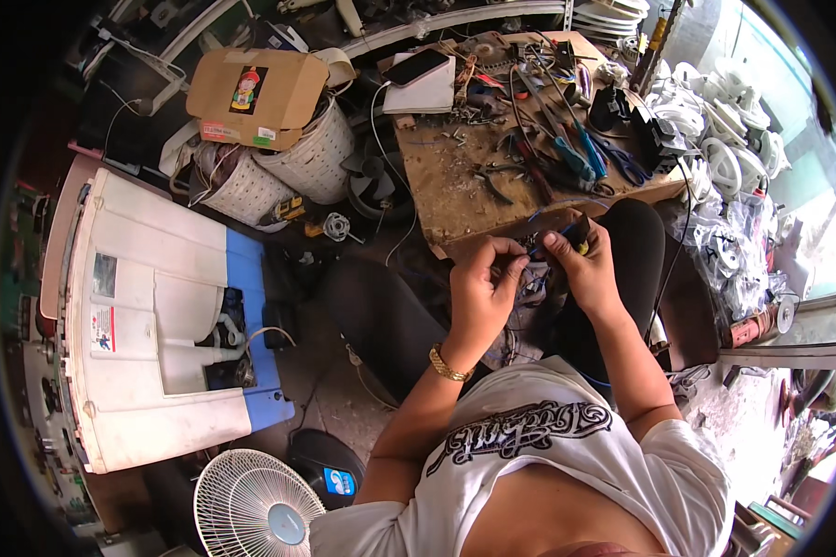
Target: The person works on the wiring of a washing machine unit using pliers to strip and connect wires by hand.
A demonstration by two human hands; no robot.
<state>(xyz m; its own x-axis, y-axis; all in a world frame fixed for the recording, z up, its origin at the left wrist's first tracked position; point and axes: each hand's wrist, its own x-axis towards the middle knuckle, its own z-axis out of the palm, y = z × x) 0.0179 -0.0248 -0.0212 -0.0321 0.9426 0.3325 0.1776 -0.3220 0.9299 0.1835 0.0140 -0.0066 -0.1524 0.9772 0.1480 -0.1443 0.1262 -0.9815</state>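
Observation:
Above my lap, near the wooden workbench's (437, 190) front edge, both hands are close together. My left hand (485, 278) is closed in a pinch, with a bit of thin blue wire (532, 250) showing at its fingertips. Thumb and fingers of my right hand (585, 269) are closed around a small dark piece (578, 229) with a yellow part; its kind is unclear. On the bench lie pliers with blue handles (576, 160), dark-handled scissors (622, 160) and dark pliers (494, 184). A tangle of wires and parts below my hands is partly hidden.
A phone (416, 67) rests on a white pad at the bench's back left. Left are perforated baskets (318, 153), a cardboard box (251, 93), a white-and-blue appliance casing (130, 371) and a fan (251, 506). White plastic reels (724, 167) and bagged parts (734, 251) pile up right.

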